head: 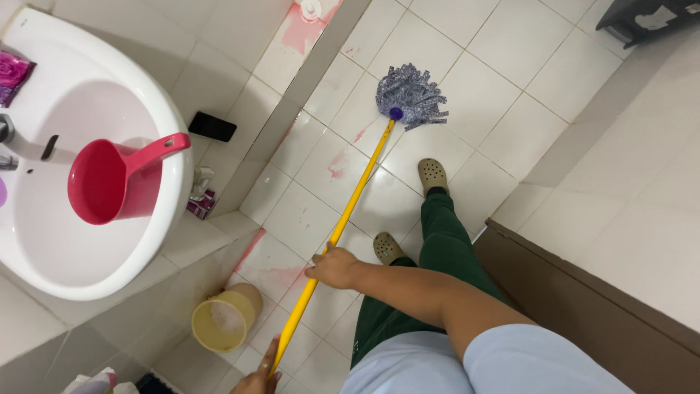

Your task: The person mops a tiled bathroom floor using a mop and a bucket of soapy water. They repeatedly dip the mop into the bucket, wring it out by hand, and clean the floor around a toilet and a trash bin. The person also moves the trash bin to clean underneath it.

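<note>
Yellow mop handle (348, 201) runs diagonally across the white tiled floor (503, 87), its grey string head (410, 95) resting on the tiles ahead of two tan clogs (432, 175). The right hand (334, 267) grips the handle at mid-length with fingers curled around it; the left hand (259, 378), at the bottom edge, holds the lower end with fingers wrapped. A red ladle (109, 181) lies in the white sink (44, 248), and a yellow bucket (222, 321) stands beneath it.

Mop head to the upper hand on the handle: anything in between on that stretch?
Head view: only the yellow handle runs from the right hand to the grey mop head, over white floor tiles with pink stains. Nothing else lies there.
</note>
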